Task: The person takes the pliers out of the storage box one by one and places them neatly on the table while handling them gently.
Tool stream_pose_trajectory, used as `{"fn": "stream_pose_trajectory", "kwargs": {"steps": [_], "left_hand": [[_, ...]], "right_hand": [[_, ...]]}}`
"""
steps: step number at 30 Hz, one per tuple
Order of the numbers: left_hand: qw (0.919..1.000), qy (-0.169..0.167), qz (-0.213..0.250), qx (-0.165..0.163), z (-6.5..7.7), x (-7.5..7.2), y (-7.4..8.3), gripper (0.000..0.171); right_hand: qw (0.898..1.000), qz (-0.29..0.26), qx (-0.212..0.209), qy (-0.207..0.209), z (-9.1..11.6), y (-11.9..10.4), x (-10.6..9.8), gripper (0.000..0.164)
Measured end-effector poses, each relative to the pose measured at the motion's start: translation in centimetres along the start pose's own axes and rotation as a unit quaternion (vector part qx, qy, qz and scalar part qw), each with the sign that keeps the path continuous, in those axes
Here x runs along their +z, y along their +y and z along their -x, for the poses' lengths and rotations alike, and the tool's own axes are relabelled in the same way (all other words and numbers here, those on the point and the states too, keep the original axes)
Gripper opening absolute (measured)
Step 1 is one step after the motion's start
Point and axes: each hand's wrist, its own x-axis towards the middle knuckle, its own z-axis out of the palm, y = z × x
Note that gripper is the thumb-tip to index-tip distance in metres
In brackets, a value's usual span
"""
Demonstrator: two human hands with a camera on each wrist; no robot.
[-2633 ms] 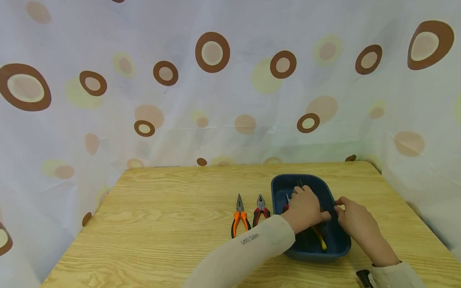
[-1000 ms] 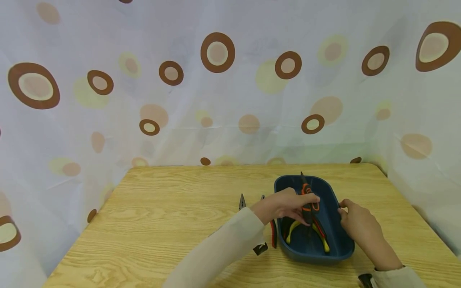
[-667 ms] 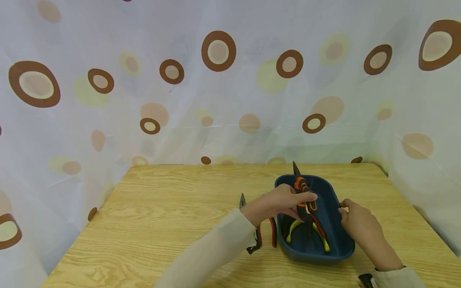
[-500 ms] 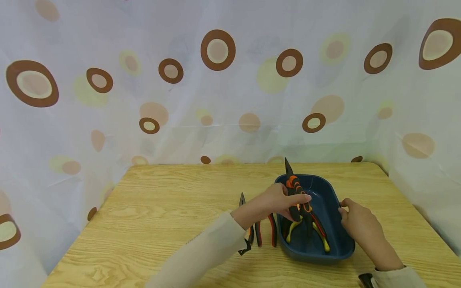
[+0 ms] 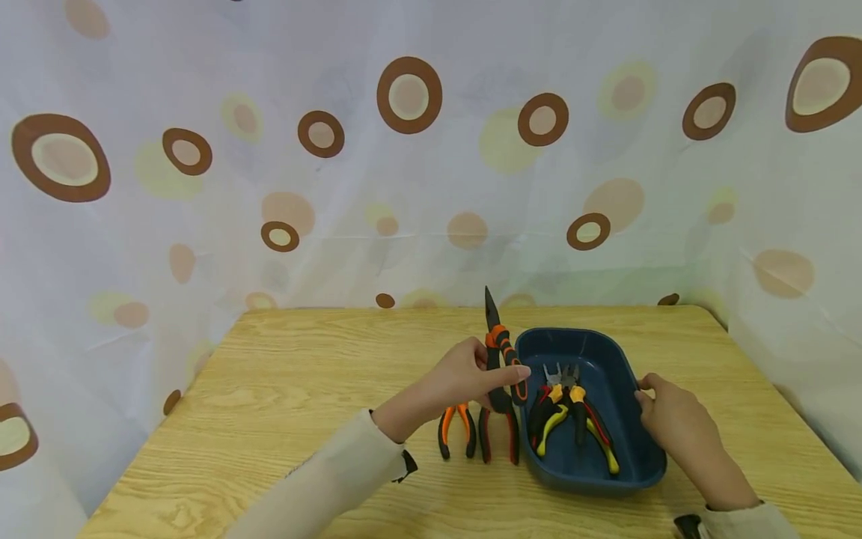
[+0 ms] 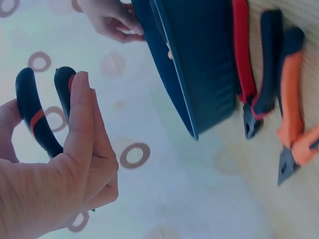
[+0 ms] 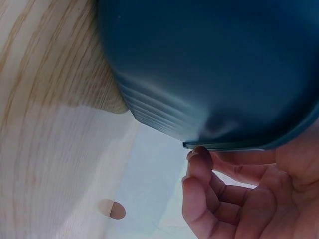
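Observation:
Off the table, my left hand (image 5: 444, 385) grips long-nose pliers (image 5: 497, 337) with black-and-orange handles, tips upward, just left of the dark blue plastic bin (image 5: 595, 485). In the left wrist view, the handles stand apart between thumb and fingers. My right hand (image 5: 682, 427) pinches the bin's right rim; the right wrist view shows its fingertips and thumb at that edge (image 7: 224, 148). Inside the bin lie pliers with yellow-and-black handles (image 5: 578, 412) and others with red on the handles (image 5: 536, 423), partly overlapping.
On the wooden table (image 5: 323, 374), left of the bin, lie orange-handled long-nose pliers (image 5: 444, 434) and red-and-black pliers (image 5: 515, 434), their heads hidden behind my left hand in the head view. A patterned curtain (image 5: 350, 187) hangs behind the table.
My left hand, earlier reaching into the bin, has lifted the long-nose pliers out and moved left past its rim. My right hand has stayed at the rim.

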Motion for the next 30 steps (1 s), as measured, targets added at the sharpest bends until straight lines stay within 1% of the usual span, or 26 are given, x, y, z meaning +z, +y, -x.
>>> {"fn": "stream_pose_trajectory", "kwargs": {"steps": [4, 8, 13, 17, 22, 25, 28, 30], "left_hand": [[0.9999, 0.014, 0.0, -0.001, 0.3, -1.1, -0.5, 0.049], [0.9995, 0.029, -0.013, 0.002, 0.5, -2.3, -1.2, 0.049], [0.9985, 0.05, -0.021, 0.002, 1.1, -3.7, -2.5, 0.05], [0.997, 0.065, -0.043, -0.001, 1.5, -4.7, -3.6, 0.05], [0.993, 0.088, -0.075, -0.022, 1.7, -5.9, -4.9, 0.05], [0.9915, 0.099, -0.074, -0.039, 1.8, -6.5, -5.7, 0.05], [0.9908, 0.099, -0.069, -0.062, 2.0, -6.8, -6.4, 0.05], [0.9899, 0.097, -0.074, -0.072, 2.2, -7.0, -6.9, 0.051]], "right_hand": [[1.0, 0.001, 0.003, -0.003, 0.1, 0.1, -0.2, 0.032], [1.0, 0.002, 0.002, 0.001, 0.2, 0.2, -0.3, 0.032], [1.0, 0.0, -0.005, 0.005, 0.3, 0.4, -0.1, 0.032], [1.0, -0.002, -0.007, 0.004, 0.3, 0.5, 0.2, 0.032], [1.0, -0.003, -0.008, 0.01, 0.2, 0.5, 0.3, 0.032], [1.0, -0.003, -0.009, 0.014, 0.1, 0.4, 0.3, 0.032], [1.0, -0.004, -0.01, 0.012, 0.1, 0.3, 0.3, 0.032], [1.0, -0.003, -0.013, 0.012, 0.1, 0.3, 0.2, 0.032]]}}
